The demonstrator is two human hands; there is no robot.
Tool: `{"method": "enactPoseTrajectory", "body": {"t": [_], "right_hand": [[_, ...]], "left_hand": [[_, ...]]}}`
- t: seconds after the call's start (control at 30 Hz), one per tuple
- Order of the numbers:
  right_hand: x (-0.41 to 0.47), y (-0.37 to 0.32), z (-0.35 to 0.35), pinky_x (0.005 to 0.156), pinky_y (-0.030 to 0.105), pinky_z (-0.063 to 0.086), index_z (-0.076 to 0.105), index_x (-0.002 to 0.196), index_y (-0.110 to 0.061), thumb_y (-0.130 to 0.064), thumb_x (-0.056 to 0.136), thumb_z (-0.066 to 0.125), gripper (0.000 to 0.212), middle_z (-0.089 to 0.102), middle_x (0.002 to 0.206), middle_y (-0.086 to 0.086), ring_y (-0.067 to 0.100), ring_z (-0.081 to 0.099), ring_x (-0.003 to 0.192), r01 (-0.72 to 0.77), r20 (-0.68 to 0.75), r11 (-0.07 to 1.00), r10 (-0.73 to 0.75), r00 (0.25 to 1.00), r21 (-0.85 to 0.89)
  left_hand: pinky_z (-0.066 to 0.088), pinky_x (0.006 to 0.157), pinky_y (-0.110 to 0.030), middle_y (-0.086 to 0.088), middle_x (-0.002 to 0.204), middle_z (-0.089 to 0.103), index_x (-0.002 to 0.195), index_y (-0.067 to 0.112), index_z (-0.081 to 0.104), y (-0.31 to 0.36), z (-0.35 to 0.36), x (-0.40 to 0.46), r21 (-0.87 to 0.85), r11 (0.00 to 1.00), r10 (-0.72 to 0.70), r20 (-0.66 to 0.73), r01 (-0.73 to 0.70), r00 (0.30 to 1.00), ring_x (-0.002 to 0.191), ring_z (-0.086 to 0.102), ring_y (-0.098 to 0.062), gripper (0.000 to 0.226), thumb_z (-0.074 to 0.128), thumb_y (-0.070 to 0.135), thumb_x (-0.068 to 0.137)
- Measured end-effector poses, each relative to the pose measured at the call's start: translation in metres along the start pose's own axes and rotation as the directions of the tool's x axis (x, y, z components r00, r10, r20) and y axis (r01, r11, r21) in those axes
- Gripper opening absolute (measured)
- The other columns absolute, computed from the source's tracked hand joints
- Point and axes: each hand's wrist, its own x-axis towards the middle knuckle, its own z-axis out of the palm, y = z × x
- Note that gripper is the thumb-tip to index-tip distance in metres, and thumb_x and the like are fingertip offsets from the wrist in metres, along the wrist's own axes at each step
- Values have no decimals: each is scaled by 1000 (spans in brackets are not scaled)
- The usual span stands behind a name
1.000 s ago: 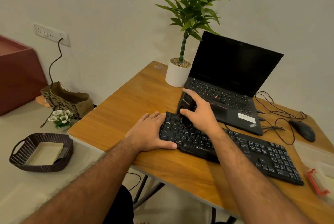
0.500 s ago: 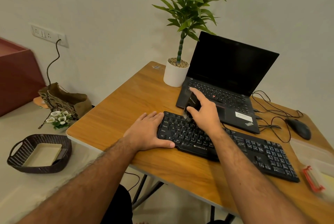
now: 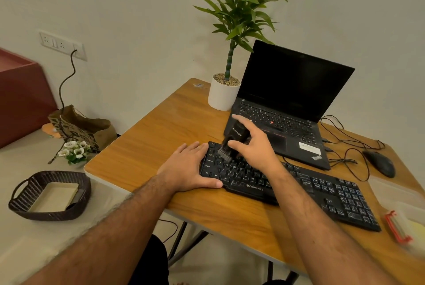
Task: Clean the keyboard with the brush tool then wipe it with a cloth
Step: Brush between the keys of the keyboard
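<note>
The wooden table (image 3: 147, 146) carried the whole work area, with bare board to the left of the keyboard and a closed-in region behind it. The open laptop (image 3: 287, 105) stood just behind the keyboard's rear edge, and a potted plant (image 3: 224, 94) stood at the laptop's left corner. The black keyboard (image 3: 322, 192) lay diagonally across the table, its long axis running from far left to near right, close to the near table edge. A mouse (image 3: 379, 163) and its cables lay well to the right, behind the number pad end. The left hand (image 3: 186, 169) rested flat on the table, fingers extended, with fingers and thumb against the keyboard's left end, bracing it. The right hand (image 3: 255, 149) gripped the brush tool (image 3: 234, 140) between thumb and fingers, the body tilted so that the bristles pointed down and left onto the upper-left keys. Most of the keyboard extended to the right of the bristles, so the judged stroke direction was along the long axis toward the number pad. The right hand was the nearer one for that travel. Rearward clearance was limited by the laptop's front edge. No cloth could be identified with certainty.
</note>
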Motion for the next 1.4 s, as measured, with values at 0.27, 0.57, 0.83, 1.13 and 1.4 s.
{"method": "enactPoseTrajectory", "body": {"t": [0.27,0.57,0.83,1.13,1.4], "right_hand": [[-2,-15,-4,93,40,55,47,138,-44,-10,84,73,69,53,119,-21,7,59,104,19,138,999,-15,990,-28],[-11,-18,-8,88,22,52,45,139,-46,-13,85,73,69,53,131,-10,10,57,111,49,206,996,-31,978,-81],[-20,-22,9,93,28,53,40,143,-44,-16,87,71,70,54,130,-11,8,57,110,90,91,985,-77,993,-148],[-22,-26,9,94,27,50,39,144,-43,-18,87,71,70,57,132,-7,10,56,112,97,41,970,-90,995,-221],[-28,-23,-6,90,33,56,40,142,-43,-19,87,71,68,59,123,-6,10,62,103,48,67,978,-35,997,-203]], "left_hand": [[0,124,-36,1,165,19,159,16,11,1,0,0,5,1000,1,-1,-1,1000,152,10,-13,123,50,90,69],[0,124,-36,1,165,19,159,15,10,0,1,1,19,1000,-9,15,8,1000,152,10,-13,125,46,92,68],[0,124,-36,1,165,19,159,15,11,-2,2,1,26,1000,-10,12,9,1000,152,10,-12,126,45,93,66],[1,125,-37,1,164,21,159,14,13,-2,2,1,10,1000,-2,-4,2,1000,152,12,-14,126,47,92,66],[1,124,-37,0,164,22,159,15,13,0,0,-1,12,1000,-3,0,3,1000,152,12,-14,124,49,90,67]]}}
